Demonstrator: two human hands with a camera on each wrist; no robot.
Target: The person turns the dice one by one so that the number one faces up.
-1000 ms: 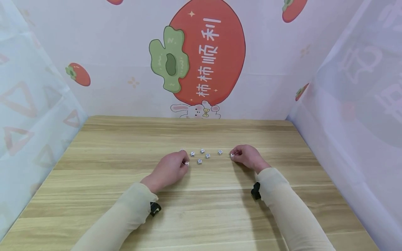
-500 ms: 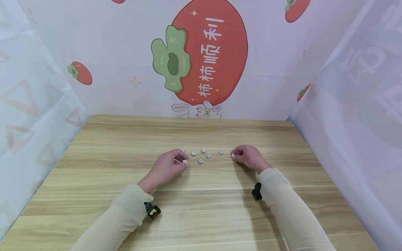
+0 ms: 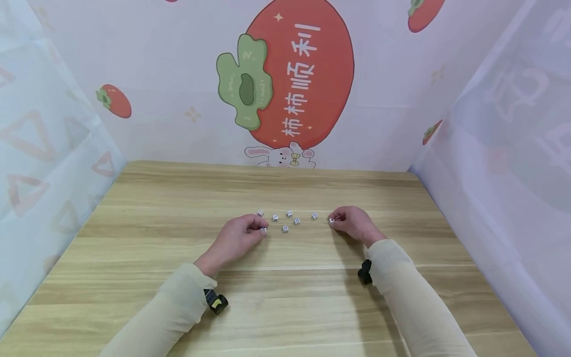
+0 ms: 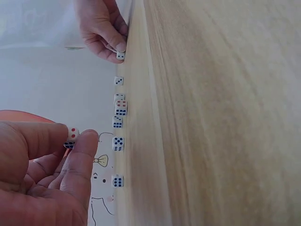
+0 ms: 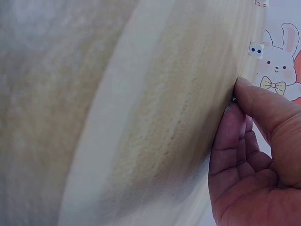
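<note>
My left hand [image 3: 236,241] pinches a small white die [image 4: 72,137] between thumb and fingertip. In the left wrist view this die is held up off the wood, with red pips on one face and blue ones below. At the right end of the scattered dice, my right hand [image 3: 354,222] pinches another white die [image 4: 121,55] at the tabletop; in the right wrist view the fingers mostly hide it. Between the hands lie loose dice, among them one die [image 3: 285,229] in front and one die [image 3: 314,216] nearer the right hand. Another die [image 3: 260,213] sits just beyond the left fingertips.
The wooden table [image 3: 294,307] reaches back to a white cloth wall [image 3: 169,134] printed with persimmons and a rabbit. Cloth walls also stand along the left and right edges. Each wrist wears a small black device, such as the left wrist device [image 3: 216,301].
My left hand has drawn slightly left, uncovering the die behind it, and its fingers have shifted around the held die, turning it. The right hand stays in place with its die.
</note>
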